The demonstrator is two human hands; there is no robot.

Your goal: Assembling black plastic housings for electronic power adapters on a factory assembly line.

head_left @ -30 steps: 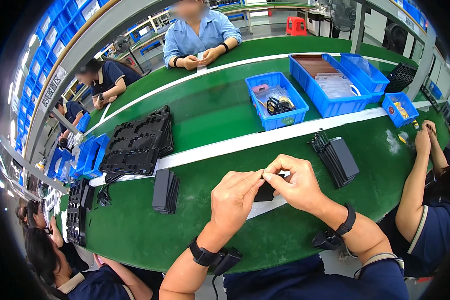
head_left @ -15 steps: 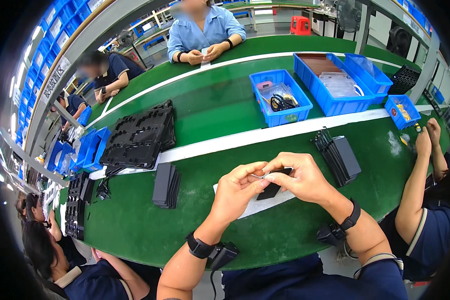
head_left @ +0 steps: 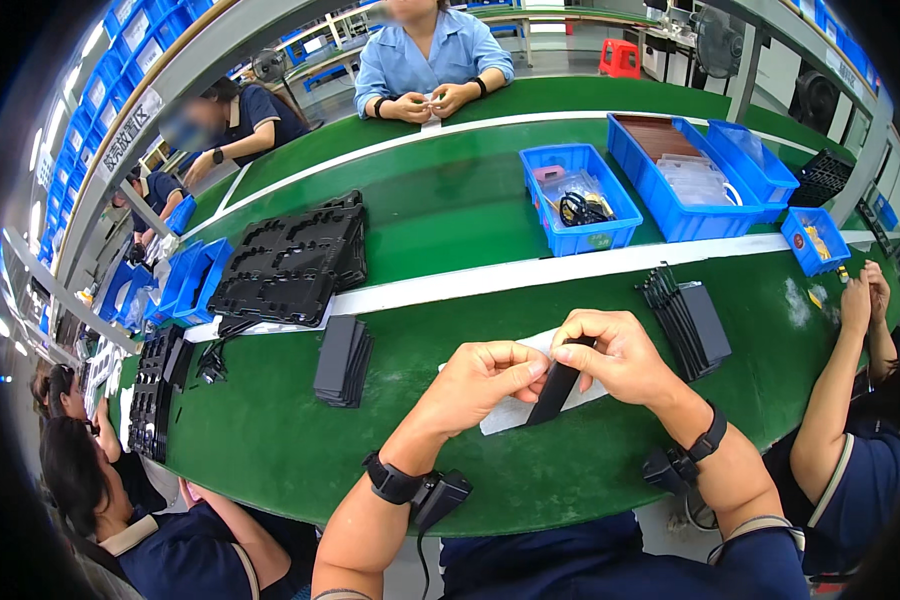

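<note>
A slim black flat piece [head_left: 552, 396] stands tilted over a white sheet [head_left: 503, 417] on the green table. My right hand [head_left: 622, 358] grips its upper end between thumb and fingers. Close beside it on the left, my left hand [head_left: 490, 382] is closed in a pinch, thumb against fingertips. Whether anything small is in that pinch I cannot make out. A stack of black flat pieces [head_left: 340, 365] lies to the left of my hands. Another stack of black flat pieces [head_left: 705, 325], with thin black parts along its left side, lies to the right.
Black moulded trays [head_left: 285, 262] are piled at the left back. Blue bins [head_left: 582, 240] line the far side, one holding a coiled black cable. A small blue bin [head_left: 815, 245] holds yellow bits. Co-workers sit opposite and at both sides; one arm [head_left: 838, 370] reaches in at the right.
The black piece has turned from lying flatter behind my fingers to standing tilted in my right hand. My hands have moved slightly apart. The whole view has shifted a little.
</note>
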